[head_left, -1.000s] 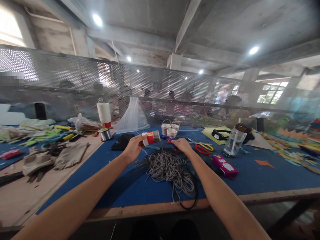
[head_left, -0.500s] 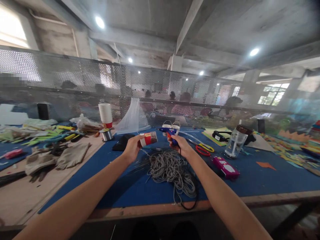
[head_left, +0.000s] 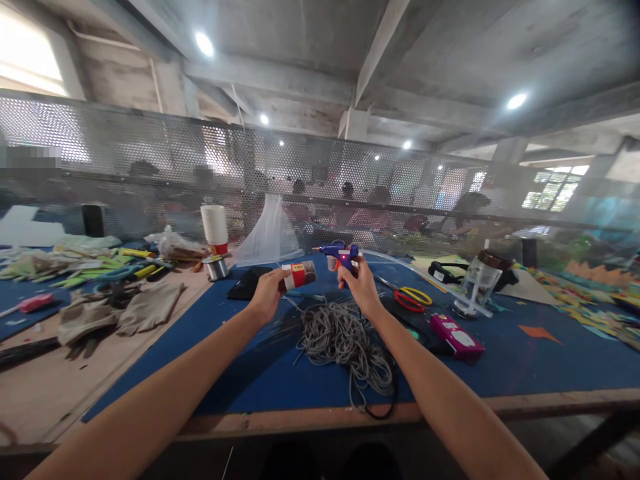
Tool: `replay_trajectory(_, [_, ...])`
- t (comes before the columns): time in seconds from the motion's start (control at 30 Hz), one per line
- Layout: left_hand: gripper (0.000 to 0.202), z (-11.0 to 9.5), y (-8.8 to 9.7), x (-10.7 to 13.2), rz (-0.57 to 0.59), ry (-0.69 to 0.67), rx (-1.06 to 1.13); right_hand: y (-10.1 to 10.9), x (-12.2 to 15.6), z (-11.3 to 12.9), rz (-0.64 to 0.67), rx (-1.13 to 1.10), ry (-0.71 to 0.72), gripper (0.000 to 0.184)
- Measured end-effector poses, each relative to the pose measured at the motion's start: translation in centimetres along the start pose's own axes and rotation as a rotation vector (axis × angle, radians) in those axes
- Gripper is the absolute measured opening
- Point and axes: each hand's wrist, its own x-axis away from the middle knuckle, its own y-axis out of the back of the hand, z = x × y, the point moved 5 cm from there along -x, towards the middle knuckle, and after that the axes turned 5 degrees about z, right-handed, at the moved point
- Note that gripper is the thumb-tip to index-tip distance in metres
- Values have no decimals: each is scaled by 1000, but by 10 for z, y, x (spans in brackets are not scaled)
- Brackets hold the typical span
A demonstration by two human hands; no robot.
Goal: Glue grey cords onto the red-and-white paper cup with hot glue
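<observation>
My left hand (head_left: 269, 293) is closed round a paper cup (head_left: 298, 275) with a red band, tilted on its side with one end toward the right. My right hand (head_left: 361, 283) grips a blue glue gun (head_left: 341, 253) with an orange trigger, its nozzle pointing left, above and to the right of the cup. A small red light shows on the gun's body. Below both hands lies a tangled heap of grey cord (head_left: 345, 343) on the blue mat (head_left: 240, 373). Behind the left hand rests a flat black object (head_left: 246, 283).
Scissors (head_left: 414, 298) with red and yellow handles and a magenta box (head_left: 457, 337) lie to the right, near a clear jar (head_left: 477, 283). Stacked paper cups (head_left: 215, 225), a wire spool (head_left: 217, 268) and work gloves (head_left: 150, 308) are at left. A perforated screen (head_left: 320, 177) stands behind.
The glue gun has risen in my right hand and shifted slightly, now held more level. My left hand keeps the cup in nearly the same place. The whole view has shifted a little.
</observation>
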Motion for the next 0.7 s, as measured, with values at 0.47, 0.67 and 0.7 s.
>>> replay_trajectory(0.47, [30, -3, -7, 3, 59, -34, -26, -3, 6, 9, 24, 300, -98, 37])
replay_trajectory(0.67, [33, -4, -7, 3, 74, -58, -45, -7, 6, 6, 52, 300, -128, 34])
replay_trajectory(0.7, [34, -4, -7, 3, 72, -58, -49, -8, 6, 6, 56, 303, -131, 33])
